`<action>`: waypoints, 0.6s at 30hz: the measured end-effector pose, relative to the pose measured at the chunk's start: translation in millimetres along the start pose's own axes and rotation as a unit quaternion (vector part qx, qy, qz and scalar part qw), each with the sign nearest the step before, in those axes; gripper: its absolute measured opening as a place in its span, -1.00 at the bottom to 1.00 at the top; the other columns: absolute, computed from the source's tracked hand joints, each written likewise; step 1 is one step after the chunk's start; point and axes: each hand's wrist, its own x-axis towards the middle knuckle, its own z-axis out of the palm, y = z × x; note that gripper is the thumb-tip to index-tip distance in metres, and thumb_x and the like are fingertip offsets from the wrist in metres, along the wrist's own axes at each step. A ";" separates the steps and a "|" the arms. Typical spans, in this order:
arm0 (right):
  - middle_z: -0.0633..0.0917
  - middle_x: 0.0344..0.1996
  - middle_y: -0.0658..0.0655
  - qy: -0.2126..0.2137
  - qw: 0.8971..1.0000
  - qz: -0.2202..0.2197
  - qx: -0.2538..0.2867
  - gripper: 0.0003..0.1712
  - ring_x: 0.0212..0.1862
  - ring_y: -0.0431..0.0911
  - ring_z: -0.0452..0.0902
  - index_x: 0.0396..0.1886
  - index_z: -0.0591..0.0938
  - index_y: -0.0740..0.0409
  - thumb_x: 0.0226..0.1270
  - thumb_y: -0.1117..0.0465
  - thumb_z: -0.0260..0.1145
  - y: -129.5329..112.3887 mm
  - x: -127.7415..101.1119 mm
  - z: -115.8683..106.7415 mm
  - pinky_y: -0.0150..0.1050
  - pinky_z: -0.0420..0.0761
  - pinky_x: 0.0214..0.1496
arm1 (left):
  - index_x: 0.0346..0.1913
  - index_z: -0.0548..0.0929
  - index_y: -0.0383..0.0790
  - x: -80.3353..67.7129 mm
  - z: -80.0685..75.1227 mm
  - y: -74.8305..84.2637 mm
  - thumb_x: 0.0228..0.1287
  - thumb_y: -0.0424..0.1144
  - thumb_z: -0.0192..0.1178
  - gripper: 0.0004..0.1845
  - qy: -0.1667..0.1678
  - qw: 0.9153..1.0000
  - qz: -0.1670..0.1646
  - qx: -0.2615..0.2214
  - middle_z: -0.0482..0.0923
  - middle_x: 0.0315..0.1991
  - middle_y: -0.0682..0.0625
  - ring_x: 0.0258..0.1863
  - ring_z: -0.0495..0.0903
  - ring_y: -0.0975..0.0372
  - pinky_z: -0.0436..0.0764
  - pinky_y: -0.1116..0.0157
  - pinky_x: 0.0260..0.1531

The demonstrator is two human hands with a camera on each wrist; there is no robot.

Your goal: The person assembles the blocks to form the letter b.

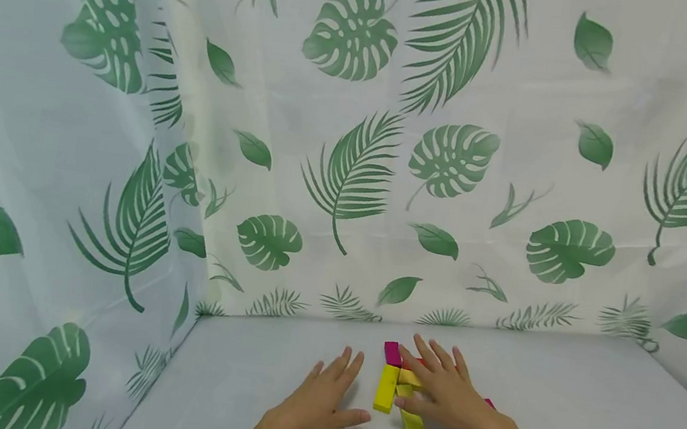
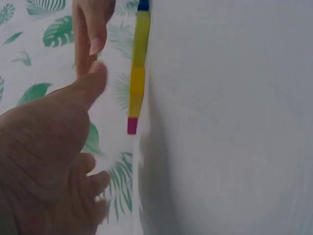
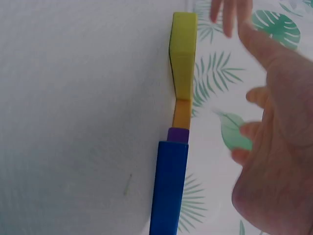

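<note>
A small cluster of coloured wooden blocks lies flat on the white table (image 1: pixel 584 424). It holds a magenta block (image 1: pixel 393 353), a long yellow block (image 1: pixel 386 388) and a second yellow block (image 1: pixel 413 424). My right hand (image 1: pixel 445 391) is spread over the cluster with its fingers straight, hiding part of it. My left hand (image 1: pixel 322 401) lies flat on the table just left of the blocks and holds nothing. The right wrist view shows a yellow block (image 3: pixel 183 54), an orange one (image 3: pixel 181 113) and a blue one (image 3: pixel 168 191) side on. The left wrist view shows the row of blocks (image 2: pixel 137 73) edge on.
White curtains printed with green leaves (image 1: pixel 356 172) close in the table at the back and on the left. A red piece (image 1: pixel 489 403) peeps out behind my right wrist. Bare table surface stretches to the right and to the front.
</note>
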 end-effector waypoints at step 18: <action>0.45 0.52 0.12 -0.100 0.992 -0.033 0.064 0.04 0.54 0.26 0.25 0.53 0.46 -0.04 0.05 -0.19 0.63 0.5 -1.1 -7.4 0.59 -0.19 0.47 | 0.66 0.17 0.11 1.0 14.1 13.6 0.49 0.40 -0.04 -0.17 -0.099 0.992 0.073 0.005 -0.04 0.69 0.17 0.66 0.09 0.11 0.21 -0.22 0.51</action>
